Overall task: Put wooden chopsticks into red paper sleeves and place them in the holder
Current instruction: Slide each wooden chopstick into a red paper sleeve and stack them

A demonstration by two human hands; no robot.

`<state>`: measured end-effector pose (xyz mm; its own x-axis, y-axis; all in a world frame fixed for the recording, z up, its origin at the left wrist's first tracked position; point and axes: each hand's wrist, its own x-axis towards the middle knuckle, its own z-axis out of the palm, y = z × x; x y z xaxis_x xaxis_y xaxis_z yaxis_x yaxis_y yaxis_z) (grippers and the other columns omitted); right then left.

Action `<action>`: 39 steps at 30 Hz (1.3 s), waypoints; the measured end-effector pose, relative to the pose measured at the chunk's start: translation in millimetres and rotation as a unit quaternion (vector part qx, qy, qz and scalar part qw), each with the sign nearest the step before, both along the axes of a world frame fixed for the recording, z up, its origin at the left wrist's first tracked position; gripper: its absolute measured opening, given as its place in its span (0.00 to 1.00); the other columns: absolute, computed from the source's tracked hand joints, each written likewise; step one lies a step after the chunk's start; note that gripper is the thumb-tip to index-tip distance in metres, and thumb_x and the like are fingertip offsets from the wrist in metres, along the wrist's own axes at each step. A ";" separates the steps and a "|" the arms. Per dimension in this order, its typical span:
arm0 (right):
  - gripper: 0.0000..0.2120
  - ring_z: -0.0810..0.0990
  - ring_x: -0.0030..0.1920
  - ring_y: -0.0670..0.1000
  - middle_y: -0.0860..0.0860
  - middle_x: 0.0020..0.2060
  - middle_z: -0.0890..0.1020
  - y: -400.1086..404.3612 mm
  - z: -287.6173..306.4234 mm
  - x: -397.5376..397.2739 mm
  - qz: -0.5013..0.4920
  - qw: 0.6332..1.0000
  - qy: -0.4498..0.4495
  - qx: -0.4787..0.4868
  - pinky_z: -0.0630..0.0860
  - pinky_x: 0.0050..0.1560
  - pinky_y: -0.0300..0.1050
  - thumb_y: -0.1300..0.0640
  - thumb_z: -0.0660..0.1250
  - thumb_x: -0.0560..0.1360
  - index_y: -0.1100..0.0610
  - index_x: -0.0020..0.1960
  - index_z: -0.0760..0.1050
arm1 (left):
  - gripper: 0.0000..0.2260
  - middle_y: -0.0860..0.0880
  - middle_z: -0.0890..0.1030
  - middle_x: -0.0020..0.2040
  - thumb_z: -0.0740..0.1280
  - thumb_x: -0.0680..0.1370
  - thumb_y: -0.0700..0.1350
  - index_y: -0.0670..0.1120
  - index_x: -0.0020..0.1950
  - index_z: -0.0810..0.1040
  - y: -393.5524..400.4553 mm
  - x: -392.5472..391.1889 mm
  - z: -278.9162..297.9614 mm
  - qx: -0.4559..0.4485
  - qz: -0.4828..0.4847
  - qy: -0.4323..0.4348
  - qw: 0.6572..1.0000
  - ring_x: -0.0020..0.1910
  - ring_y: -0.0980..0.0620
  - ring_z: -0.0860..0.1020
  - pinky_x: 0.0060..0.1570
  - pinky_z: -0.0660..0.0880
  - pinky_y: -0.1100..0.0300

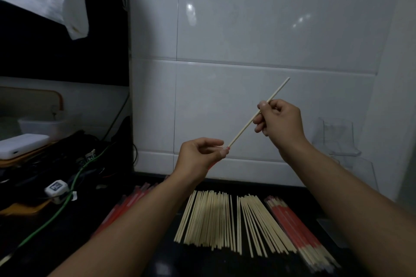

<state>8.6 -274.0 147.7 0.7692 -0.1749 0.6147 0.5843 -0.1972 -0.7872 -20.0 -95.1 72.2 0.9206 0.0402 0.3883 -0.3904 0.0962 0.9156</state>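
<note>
We see the right hand pinching a chopstick mid-length, its grip above the left hand. The chopstick's lower tip meets the left grip, which pinches something red, mostly hidden.

You hold one pale wooden chopstick slanted in the air. Bare chopsticks lie heaped below, sleeved pairs just right of them.

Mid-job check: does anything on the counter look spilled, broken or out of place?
Nothing looks spilled or broken. The bare chopsticks lie in two loose fans on the dark counter, sleeved ones stacked at the right. The right hand holds one chopstick toward the left hand. Only the cables at the left look cluttered.
</note>
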 end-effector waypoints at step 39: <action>0.18 0.79 0.56 0.51 0.53 0.59 0.79 6.9 -103.3 -18.5 0.000 0.779 0.253 -0.573 0.77 0.55 0.45 0.53 0.66 0.78 0.55 0.66 0.72 | 0.06 0.48 0.85 0.52 0.67 0.79 0.41 0.44 0.55 0.82 -0.5 2.1 -2.4 -0.014 0.048 0.046 0.998 0.54 0.50 0.83 0.63 0.76 0.47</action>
